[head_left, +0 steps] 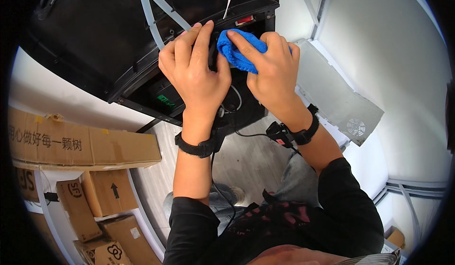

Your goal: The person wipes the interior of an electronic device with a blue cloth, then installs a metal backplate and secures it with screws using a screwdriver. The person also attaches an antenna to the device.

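My right hand (pixel 277 70) grips a bunched blue cloth (pixel 237 51), its index finger stretched along the top. The cloth is against the upper edge of an open compartment in a large black machine (pixel 95 42). Just left of it, my left hand (pixel 196 70) rests on the same edge with fingers extended and thumb apart, holding nothing that I can see. Two pale translucent tubes (pixel 159 9) run down the black panel to my left fingers. A red switch (pixel 244 20) sits above the cloth. Inside the compartment are a green-marked part (pixel 165 101) and a grey cable (pixel 238 96).
A grey metal panel with a round vent (pixel 353 123) leans at the right by the white wall (pixel 379 42). Cardboard boxes (pixel 113 194) fill a white shelf at lower left, with a long carton (pixel 85 144) on top. Black cables hang from my wrist straps.
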Demonstrator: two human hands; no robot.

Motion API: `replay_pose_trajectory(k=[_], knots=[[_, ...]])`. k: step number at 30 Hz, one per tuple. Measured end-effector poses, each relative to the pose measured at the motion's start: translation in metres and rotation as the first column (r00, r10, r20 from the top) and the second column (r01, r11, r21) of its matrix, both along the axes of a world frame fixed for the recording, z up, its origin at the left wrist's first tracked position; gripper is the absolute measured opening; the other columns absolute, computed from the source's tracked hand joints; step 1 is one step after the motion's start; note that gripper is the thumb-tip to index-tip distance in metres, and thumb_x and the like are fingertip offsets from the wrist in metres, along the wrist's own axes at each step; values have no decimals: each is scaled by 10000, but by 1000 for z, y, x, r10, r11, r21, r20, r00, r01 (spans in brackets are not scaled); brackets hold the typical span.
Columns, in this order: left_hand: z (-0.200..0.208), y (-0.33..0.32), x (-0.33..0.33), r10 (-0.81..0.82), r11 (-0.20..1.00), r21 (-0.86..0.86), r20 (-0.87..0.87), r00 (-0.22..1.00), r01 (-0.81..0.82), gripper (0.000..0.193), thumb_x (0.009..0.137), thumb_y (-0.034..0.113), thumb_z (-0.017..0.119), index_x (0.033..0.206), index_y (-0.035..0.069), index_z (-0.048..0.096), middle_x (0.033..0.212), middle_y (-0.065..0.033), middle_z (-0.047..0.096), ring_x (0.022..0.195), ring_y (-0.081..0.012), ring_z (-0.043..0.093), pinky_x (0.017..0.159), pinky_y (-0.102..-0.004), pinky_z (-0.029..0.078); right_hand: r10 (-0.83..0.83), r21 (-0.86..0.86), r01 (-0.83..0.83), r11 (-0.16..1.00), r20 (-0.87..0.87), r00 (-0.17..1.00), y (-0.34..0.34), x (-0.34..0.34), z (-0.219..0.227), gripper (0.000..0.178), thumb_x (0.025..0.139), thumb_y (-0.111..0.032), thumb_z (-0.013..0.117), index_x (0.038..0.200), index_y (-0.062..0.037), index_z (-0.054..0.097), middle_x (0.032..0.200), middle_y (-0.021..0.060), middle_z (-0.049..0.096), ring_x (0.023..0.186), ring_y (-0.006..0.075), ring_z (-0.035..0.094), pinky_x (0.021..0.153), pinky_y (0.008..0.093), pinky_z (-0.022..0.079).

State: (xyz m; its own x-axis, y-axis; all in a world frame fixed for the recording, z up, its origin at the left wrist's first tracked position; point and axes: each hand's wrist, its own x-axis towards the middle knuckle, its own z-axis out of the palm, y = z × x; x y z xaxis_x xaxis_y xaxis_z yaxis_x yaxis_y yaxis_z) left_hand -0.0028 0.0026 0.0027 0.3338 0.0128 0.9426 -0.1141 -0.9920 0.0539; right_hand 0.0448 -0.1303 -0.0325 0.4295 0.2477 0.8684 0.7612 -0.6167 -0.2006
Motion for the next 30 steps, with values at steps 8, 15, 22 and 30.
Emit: replay_pose_trajectory(k=[8, 15, 22, 30], knots=[[-3, 2, 1, -21, 1000, -7, 11, 1000, 21, 525, 610, -15, 678, 1121, 107, 691, 1093, -34, 649, 989, -227, 498, 889, -323, 367, -25, 20, 25, 999, -18, 1000, 2, 0, 5, 650, 639, -3, 668, 1216, -301, 653, 894, 31, 444, 853, 209, 475, 759, 374, 280], [-3, 3, 1, -13, 1000, 1, 13, 1000, 13, 525, 617, -2, 684, 1130, 107, 688, 1092, -32, 651, 994, -222, 497, 889, -322, 366, -5, -6, 5, 1000, 1, 1000, 0, 2, 3, 665, 643, 4, 668, 1237, -294, 640, 921, 39, 455, 890, 216, 486, 792, 396, 288], [-5, 7, 4, -44, 999, 13, 30, 999, 44, 507, 610, 36, 700, 1113, 98, 691, 1136, -26, 637, 1011, -237, 505, 890, -361, 362, 103, -21, -102, 995, 35, 994, -11, 10, -10, 654, 625, 5, 674, 1234, -228, 621, 909, 36, 447, 861, 221, 499, 763, 369, 307], [-8, 8, 5, -23, 999, 36, 46, 999, 21, 523, 603, 38, 699, 1120, 113, 689, 1106, -15, 636, 979, -229, 494, 872, -353, 356, 207, 31, -204, 978, -163, 965, -22, -2, -5, 682, 639, 4, 660, 1285, -181, 543, 888, 40, 456, 823, 216, 523, 689, 365, 328]])
